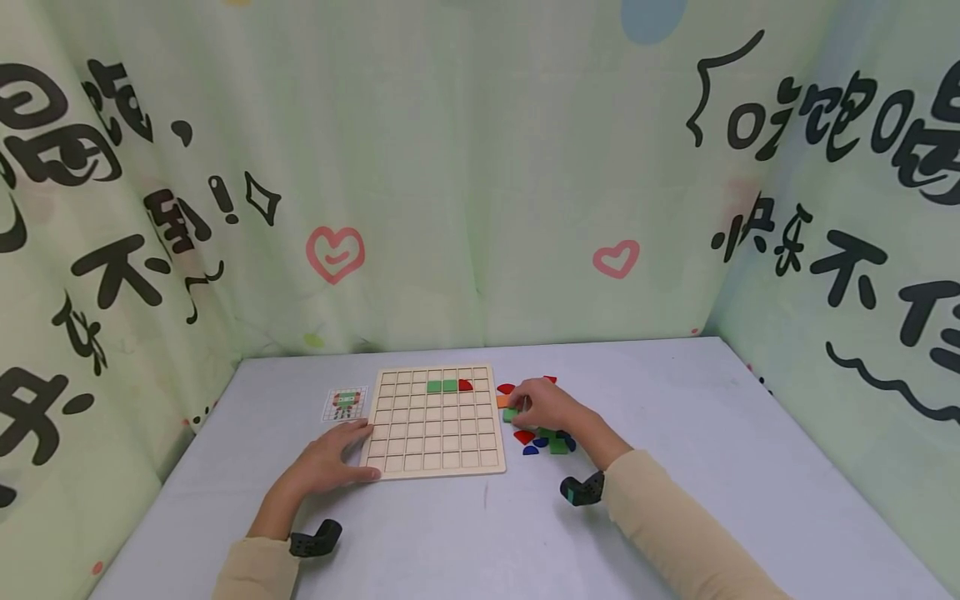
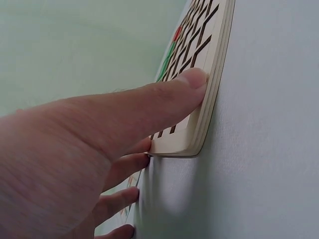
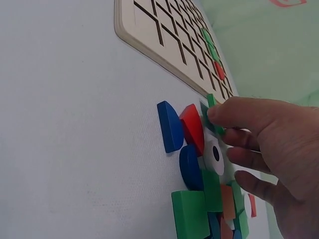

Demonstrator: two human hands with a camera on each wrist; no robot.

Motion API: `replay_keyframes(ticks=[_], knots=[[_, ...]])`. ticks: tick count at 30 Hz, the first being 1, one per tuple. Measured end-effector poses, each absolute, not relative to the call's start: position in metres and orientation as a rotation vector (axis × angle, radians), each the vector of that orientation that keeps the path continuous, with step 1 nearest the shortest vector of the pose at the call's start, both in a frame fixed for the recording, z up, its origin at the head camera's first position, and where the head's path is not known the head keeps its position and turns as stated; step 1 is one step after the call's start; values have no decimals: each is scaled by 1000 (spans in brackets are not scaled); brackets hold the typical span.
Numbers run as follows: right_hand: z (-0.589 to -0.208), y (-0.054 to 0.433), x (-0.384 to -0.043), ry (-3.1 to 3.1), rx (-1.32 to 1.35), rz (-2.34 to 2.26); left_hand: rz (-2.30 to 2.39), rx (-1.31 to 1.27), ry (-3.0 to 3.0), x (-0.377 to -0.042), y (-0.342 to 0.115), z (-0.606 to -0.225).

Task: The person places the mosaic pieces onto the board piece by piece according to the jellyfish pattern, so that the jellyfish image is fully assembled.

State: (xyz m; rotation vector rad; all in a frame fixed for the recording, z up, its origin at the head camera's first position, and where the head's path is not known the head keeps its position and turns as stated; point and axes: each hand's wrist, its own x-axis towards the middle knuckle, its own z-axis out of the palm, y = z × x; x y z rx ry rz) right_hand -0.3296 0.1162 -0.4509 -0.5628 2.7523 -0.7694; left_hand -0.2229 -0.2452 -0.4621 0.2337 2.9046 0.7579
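A wooden grid board (image 1: 431,433) lies on the table, with two green square blocks (image 1: 442,386) and a red rounded block (image 1: 465,385) in one of its upper rows. At its near left corner is my left hand (image 1: 324,461). The thumb (image 2: 192,79) presses the front rim while the other fingers spread along the left side. Just right of the board, my right hand (image 1: 555,408) pinches a green block (image 3: 212,102) between thumb and fingers. Below that hand lie a red block (image 3: 192,127), a blue half-round block (image 3: 171,127) and a white block with a black dot (image 3: 214,154).
A printed pattern card (image 1: 346,403) lies left of the board. More loose blocks, including a green square (image 1: 558,447) and an orange piece (image 1: 502,402), are scattered around the right hand. A printed curtain (image 1: 480,183) hangs behind the white table (image 1: 480,533).
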Motion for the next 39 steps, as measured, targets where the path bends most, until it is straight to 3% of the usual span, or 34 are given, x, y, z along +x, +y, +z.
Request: replay_keyframes(ticks=[15, 39], knots=[[-450, 94, -335, 2774, -676, -854, 755, 202, 2874, -216, -245, -463], [-459, -13, -337, 2895, -896, -778, 725, 158, 2896, -186, -239, -463]])
